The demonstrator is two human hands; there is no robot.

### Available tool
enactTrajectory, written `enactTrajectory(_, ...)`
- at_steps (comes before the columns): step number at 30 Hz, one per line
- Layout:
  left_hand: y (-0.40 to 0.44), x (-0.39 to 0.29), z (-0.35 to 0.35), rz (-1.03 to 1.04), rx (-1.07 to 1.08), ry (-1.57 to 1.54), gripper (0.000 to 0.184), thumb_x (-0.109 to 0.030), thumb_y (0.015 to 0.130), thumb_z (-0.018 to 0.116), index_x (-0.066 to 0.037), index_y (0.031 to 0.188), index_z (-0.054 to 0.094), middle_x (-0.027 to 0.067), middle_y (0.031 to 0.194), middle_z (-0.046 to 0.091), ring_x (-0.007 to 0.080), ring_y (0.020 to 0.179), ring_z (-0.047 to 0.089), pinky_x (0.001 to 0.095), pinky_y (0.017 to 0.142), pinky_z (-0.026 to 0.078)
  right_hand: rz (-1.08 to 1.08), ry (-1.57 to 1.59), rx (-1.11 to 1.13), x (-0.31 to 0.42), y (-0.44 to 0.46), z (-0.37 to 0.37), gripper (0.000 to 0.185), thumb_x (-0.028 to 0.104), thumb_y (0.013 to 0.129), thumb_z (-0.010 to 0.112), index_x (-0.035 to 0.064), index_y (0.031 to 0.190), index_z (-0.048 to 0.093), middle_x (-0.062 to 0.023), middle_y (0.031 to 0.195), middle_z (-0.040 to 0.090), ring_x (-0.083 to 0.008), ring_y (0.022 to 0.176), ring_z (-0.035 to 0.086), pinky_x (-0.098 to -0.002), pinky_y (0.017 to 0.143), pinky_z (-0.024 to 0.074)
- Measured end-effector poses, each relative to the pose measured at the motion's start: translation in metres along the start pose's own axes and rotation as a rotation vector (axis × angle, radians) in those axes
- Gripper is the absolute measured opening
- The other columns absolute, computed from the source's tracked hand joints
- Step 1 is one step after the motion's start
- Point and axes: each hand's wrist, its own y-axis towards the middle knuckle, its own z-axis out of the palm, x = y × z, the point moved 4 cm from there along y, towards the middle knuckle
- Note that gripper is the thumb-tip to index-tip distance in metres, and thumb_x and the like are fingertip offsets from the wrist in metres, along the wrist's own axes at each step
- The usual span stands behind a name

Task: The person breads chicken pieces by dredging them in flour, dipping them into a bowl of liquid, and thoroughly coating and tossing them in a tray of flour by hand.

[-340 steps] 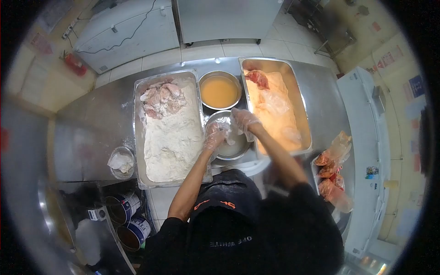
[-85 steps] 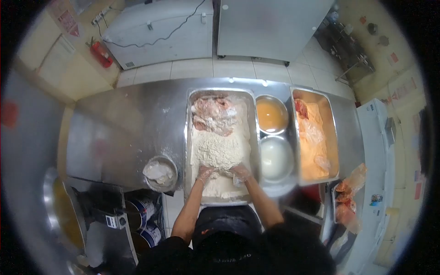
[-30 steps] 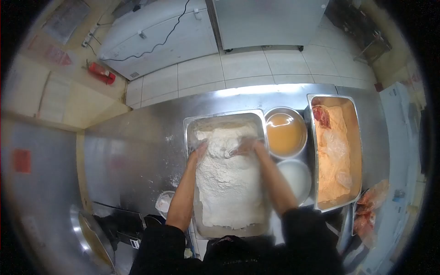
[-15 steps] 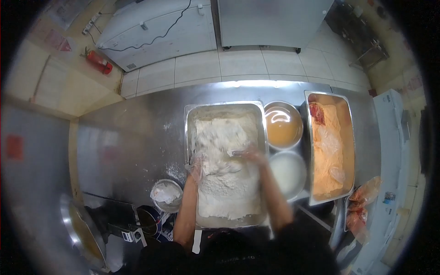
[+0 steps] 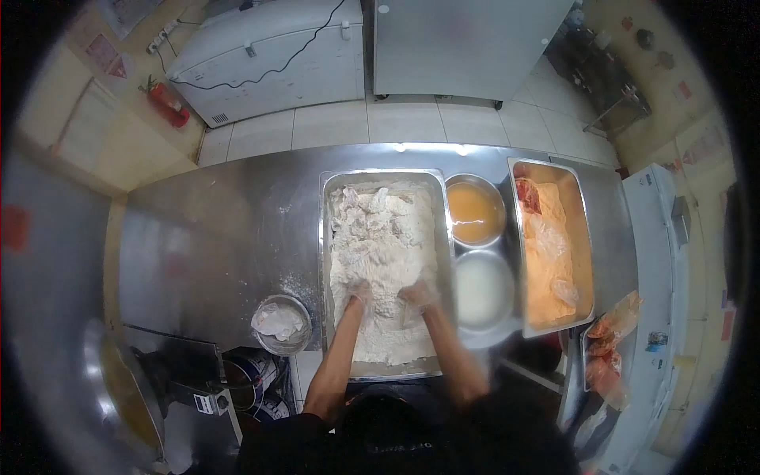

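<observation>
A deep metal tray (image 5: 325, 261) of white flour (image 5: 384, 336) lies in front of me. Floury, lumpy coated pieces (image 5: 372, 202) sit on the flour toward its far end. Both hands wear thin clear plastic gloves and are down in the flour at mid-tray. My left hand (image 5: 359, 293) is on the left side, its fingers sunk in the flour. My right hand (image 5: 418, 296) is close by on the right, fingertips turned inward. Flour and blur hide the fingers of both hands, so what they grip, if anything, does not show.
Right of the tray stand a bowl of orange-yellow liquid (image 5: 473, 212) and a bowl of whitish liquid (image 5: 480, 291). Beyond is a metal tray of orange powder (image 5: 550, 273). A small floury bowl (image 5: 283, 324) is at left, and bagged reddish food (image 5: 609, 348) lies far right.
Both hands have come nearer to me and closer together. Coated pieces at the far end now show more clearly. The whole view has shifted slightly.
</observation>
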Motion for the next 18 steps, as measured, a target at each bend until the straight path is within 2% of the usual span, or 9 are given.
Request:
enactTrajectory(2,0.004,-0.016,-0.021,0.041,0.007,-0.275,0.050,-0.035,0.080,0.038,-0.005,0.120,0.039,0.0225,0.125,0.033,0.0276,0.116,0.033,0.0346,0.095,0.027,-0.159,-0.209,0.077,0.008,0.012,-0.018,0.045,0.018,0.070,0.059,0.0040,0.109,0.043,-0.0085,0.094,0.052,-0.0226,0.086,0.051,-0.0332,0.076,0.0407)
enactTrajectory(4,0.000,-0.024,-0.039,0.041,0.131,-0.305,0.050,-0.034,0.081,0.037,-0.005,0.120,0.038,0.0224,0.126,0.032,0.0273,0.117,0.032,0.0340,0.096,0.027,-0.499,-0.818,0.103,-0.034,0.010,-0.035,0.025,0.010,0.076,0.053,0.0090,0.101,0.052,-0.0036,0.083,0.055,-0.0193,0.079,0.051,-0.0327,0.071,0.0407)
enactTrajectory(6,-0.005,-0.020,-0.050,0.036,0.341,-0.109,0.050,-0.034,0.081,0.037,-0.005,0.121,0.037,0.0223,0.127,0.031,0.0270,0.119,0.031,0.0334,0.096,0.026,-0.004,-0.864,0.504,0.044,0.018,-0.042,0.029,0.016,0.080,0.047,0.0052,0.106,0.048,-0.0077,0.093,0.053,-0.0210,0.091,0.047,-0.0343,0.080,0.0364)
enactTrajectory(8,-0.020,0.005,-0.034,0.030,0.648,0.366,0.050,-0.034,0.081,0.037,-0.005,0.122,0.036,0.0223,0.127,0.030,0.0266,0.120,0.029,0.0329,0.097,0.026,0.393,-1.069,0.806,0.068,-0.008,-0.038,0.035,0.022,0.084,0.041,0.0015,0.112,0.045,-0.0118,0.104,0.052,-0.0228,0.104,0.042,-0.0360,0.088,0.0321)
enactTrajectory(9,-0.040,0.023,-0.020,0.042,0.529,0.387,0.050,-0.035,0.081,0.037,-0.005,0.122,0.037,0.0218,0.127,0.031,0.0265,0.119,0.030,0.0328,0.096,0.026,0.352,-1.137,0.687,0.053,-0.029,-0.039,0.035,0.021,0.083,0.040,0.0012,0.112,0.044,-0.0129,0.104,0.051,-0.0235,0.104,0.042,-0.0361,0.089,0.0313)
enactTrajectory(11,-0.080,0.058,0.019,0.043,0.293,0.324,0.050,-0.036,0.081,0.036,-0.004,0.121,0.038,0.0209,0.125,0.034,0.0263,0.117,0.032,0.0326,0.096,0.027,0.163,-1.145,0.296,0.010,-0.078,-0.033,0.036,0.019,0.081,0.039,0.0007,0.112,0.043,-0.0152,0.106,0.051,-0.0249,0.104,0.043,-0.0364,0.091,0.0298)
enactTrajectory(13,-0.111,0.069,0.050,0.014,0.188,0.169,0.051,-0.037,0.081,0.036,-0.004,0.120,0.039,0.0200,0.123,0.036,0.0262,0.116,0.033,0.0323,0.095,0.027,0.093,-0.957,0.040,-0.024,-0.112,-0.016,0.038,0.017,0.080,0.037,0.0001,0.113,0.042,-0.0174,0.107,0.050,-0.0263,0.105,0.044,-0.0366,0.094,0.0282)
enactTrajectory(15,-0.122,0.054,0.066,-0.029,0.141,-0.054,0.051,-0.038,0.081,0.036,-0.003,0.119,0.040,0.0190,0.122,0.038,0.0260,0.114,0.035,0.0321,0.094,0.028,0.092,-0.811,-0.019,-0.046,-0.113,0.008,0.039,0.015,0.079,0.035,-0.0004,0.114,0.041,-0.0197,0.109,0.050,-0.0277,0.105,0.045,-0.0369,0.096,0.0267)
enactTrajectory(18,-0.110,0.017,0.054,-0.082,0.099,-0.451,0.052,-0.040,0.081,0.036,-0.003,0.117,0.041,0.0176,0.119,0.042,0.0257,0.111,0.038,0.0318,0.093,0.029,-0.042,-1.136,0.278,-0.024,-0.063,0.033,0.027,0.016,0.077,0.038,0.0046,0.099,0.049,-0.0146,0.092,0.055,-0.0248,0.093,0.050,-0.0373,0.084,0.0335)
